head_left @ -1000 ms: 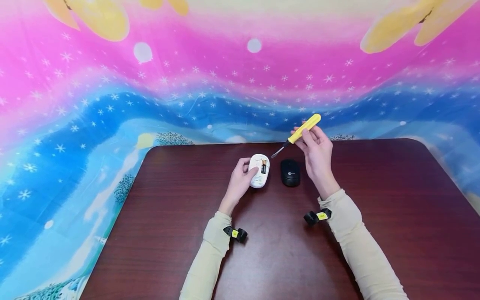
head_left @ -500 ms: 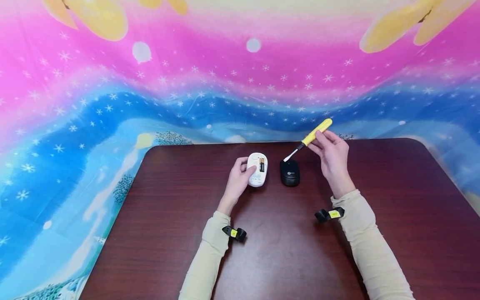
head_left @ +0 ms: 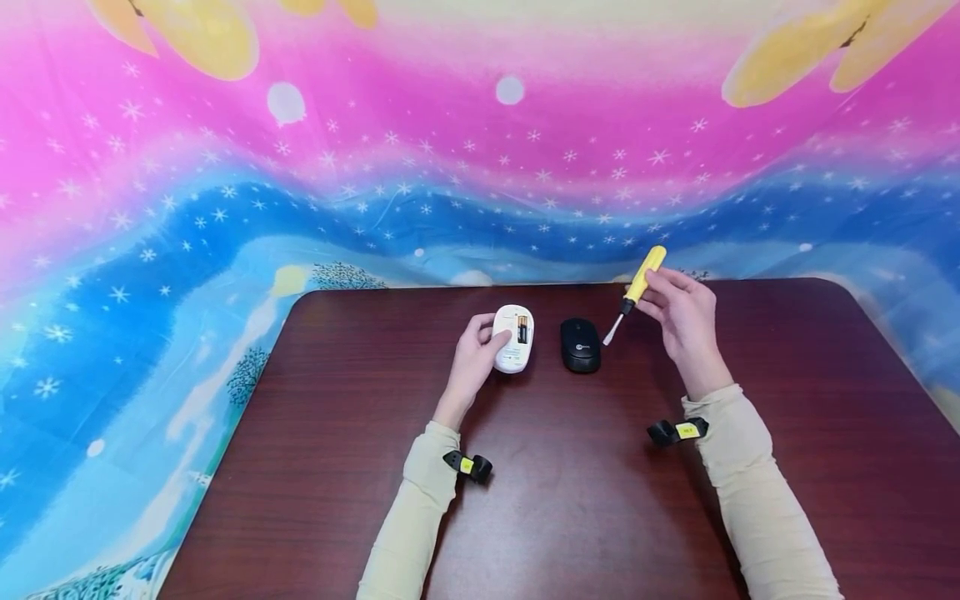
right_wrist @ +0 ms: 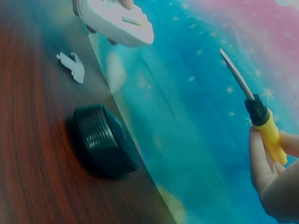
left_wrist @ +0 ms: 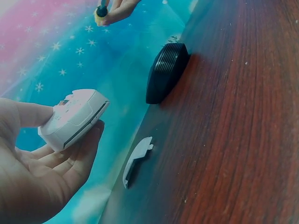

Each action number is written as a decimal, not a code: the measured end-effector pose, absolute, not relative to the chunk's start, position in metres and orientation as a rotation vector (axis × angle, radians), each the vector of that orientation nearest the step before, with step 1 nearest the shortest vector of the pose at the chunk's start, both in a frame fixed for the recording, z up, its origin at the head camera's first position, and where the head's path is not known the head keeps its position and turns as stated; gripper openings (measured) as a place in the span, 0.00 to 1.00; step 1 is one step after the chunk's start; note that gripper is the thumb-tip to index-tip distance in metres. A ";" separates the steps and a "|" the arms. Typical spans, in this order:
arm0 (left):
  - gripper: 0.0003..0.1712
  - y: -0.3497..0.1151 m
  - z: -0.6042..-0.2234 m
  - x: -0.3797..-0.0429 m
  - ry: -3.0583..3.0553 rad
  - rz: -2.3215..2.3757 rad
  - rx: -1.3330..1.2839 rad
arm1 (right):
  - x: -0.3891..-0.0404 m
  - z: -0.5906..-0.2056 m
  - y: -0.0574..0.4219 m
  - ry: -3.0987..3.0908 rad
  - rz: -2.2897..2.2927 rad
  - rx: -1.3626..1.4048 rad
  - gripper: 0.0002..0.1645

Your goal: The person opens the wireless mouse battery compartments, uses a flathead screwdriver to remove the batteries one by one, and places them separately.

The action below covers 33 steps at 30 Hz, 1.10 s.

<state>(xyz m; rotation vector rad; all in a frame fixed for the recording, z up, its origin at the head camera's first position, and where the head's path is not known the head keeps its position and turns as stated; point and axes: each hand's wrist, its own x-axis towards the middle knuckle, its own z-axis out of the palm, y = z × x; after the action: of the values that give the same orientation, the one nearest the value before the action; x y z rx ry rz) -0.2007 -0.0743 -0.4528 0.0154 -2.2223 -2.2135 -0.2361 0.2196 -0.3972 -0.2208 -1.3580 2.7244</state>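
My left hand [head_left: 471,357] grips a white computer mouse [head_left: 513,358] with its underside turned up. Its battery compartment lies uncovered, with a battery [head_left: 522,329] inside. Over to the right, my right hand [head_left: 687,327] holds a screwdriver [head_left: 642,279] by its yellow handle, the flat metal tip slanting down to the left, apart from both mice. Between the hands a black mouse [head_left: 581,346] lies on the table. A small white battery cover [left_wrist: 136,161] lies on the tabletop in the left wrist view; in the head view it is hidden.
The dark reddish wooden table [head_left: 555,517] has rounded far corners. Behind it hangs a patterned pink and blue cloth [head_left: 420,175]. Each sleeve bears a black wrist camera, one on the left [head_left: 468,465] and one on the right [head_left: 677,431].
My right hand has moved to the right with the screwdriver, away from the white mouse and past the black one. The screwdriver now stands steeper. My left hand has barely shifted.
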 end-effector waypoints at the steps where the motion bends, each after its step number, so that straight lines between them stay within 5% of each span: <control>1: 0.22 -0.074 -0.453 -0.201 -2.221 -2.212 0.012 | -0.236 -0.398 0.222 -1.380 2.725 -0.221 0.04; 33: 0.22 -0.077 -0.454 -0.203 -2.198 -2.244 0.055 | -0.230 -0.419 0.268 -1.875 2.649 -0.371 0.13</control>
<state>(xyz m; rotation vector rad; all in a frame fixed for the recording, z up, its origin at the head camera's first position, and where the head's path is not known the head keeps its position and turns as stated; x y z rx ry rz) -0.2025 -0.0766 -0.4544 0.0548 -2.1980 -2.2439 -0.2302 0.2683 -0.4187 -0.3712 -1.8753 2.6488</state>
